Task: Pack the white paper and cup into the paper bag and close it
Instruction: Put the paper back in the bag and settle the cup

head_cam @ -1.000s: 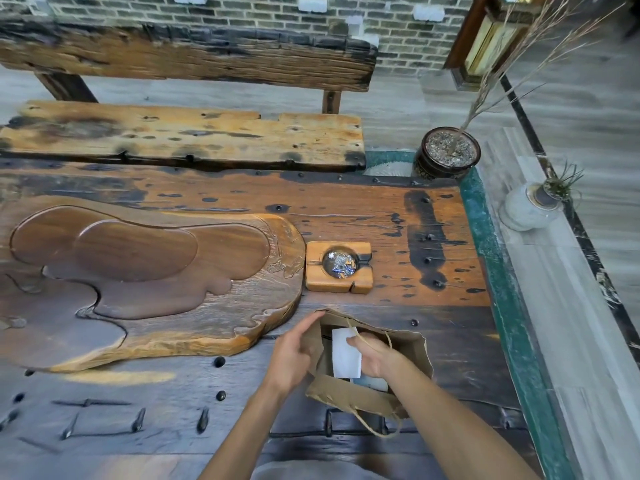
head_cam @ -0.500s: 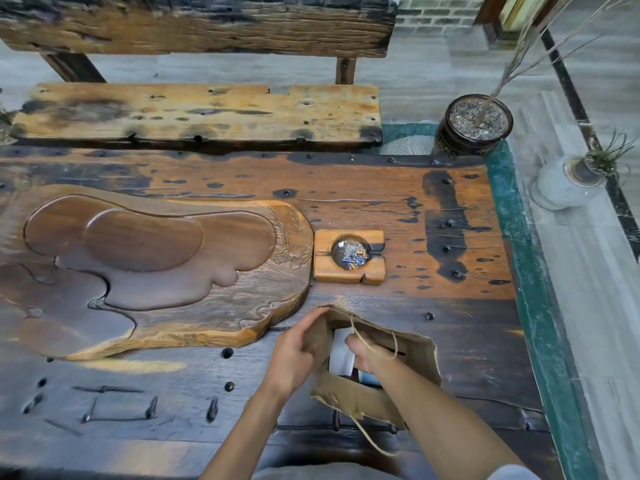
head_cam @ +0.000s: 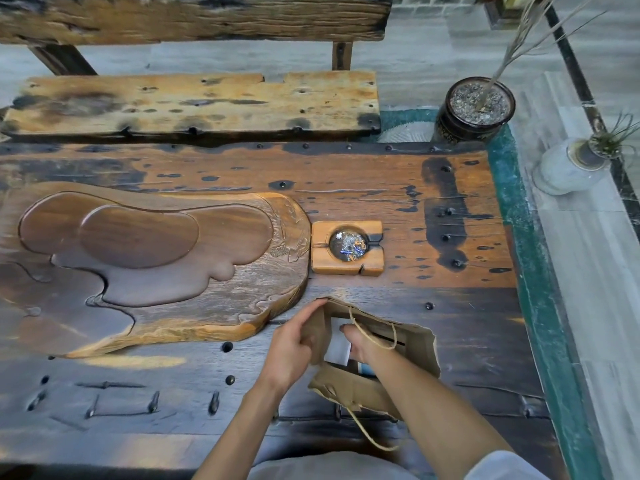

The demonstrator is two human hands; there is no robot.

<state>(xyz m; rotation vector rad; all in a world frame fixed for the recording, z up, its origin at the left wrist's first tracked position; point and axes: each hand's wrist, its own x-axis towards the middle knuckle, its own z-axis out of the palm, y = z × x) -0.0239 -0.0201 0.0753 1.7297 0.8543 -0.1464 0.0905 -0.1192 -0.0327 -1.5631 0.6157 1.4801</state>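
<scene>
1. The left hand [head_cam: 290,351] pinched the left wall of the brown paper bag [head_cam: 412,355], thumb outside and fingers curled over the rim, holding the mouth open.
2. The right hand [head_cam: 363,344] was sunk into the bag's mouth, closed around the white paper [head_cam: 337,346], which stood upright between the two hands.
3. A bit of blue and white showed just below the right hand, inside the bag; whether it was the cup could not be told.
4. One twine handle [head_cam: 372,336] looped over the right wrist; the other hung off the near rim, toward the person.
5. The bag lay on the dark wooden bench [head_cam: 485,341]. Beyond the hands sat a wooden ashtray [head_cam: 347,247]; beyond the left hand, a carved wooden tea tray [head_cam: 156,265].
</scene>
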